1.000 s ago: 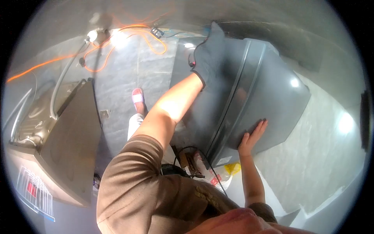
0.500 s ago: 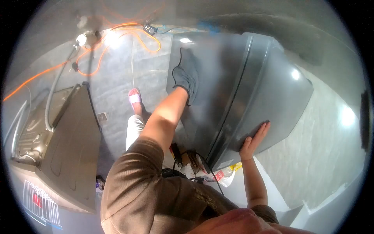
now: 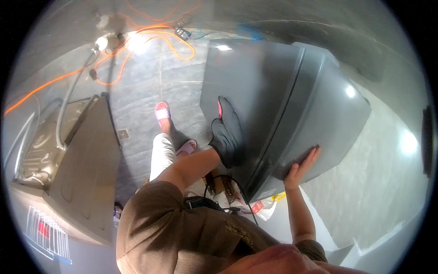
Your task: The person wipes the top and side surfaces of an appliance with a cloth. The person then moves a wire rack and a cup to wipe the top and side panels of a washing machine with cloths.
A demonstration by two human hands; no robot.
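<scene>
A large grey refrigerator-like cabinet stands before me, a dark seam separating its body from its door section. My left hand wears a dark grey mitt with a black cuff, and it lies stretched along the cabinet's side panel. A narrow pink-red strip shows at the mitt's edge; the individual fingers are hidden inside. Bare and flat, my right hand rests on the door section near its lower end, fingers extended.
To the left stands a beige appliance with a grey hose and a wire rack. An orange cord runs to a power strip. Plastic bags lie below the cabinet. Pink slippers are on my feet.
My mitted left hand has moved down the side panel towards me and slightly right. My second slipper has come into view. The right hand keeps its place on the door section.
</scene>
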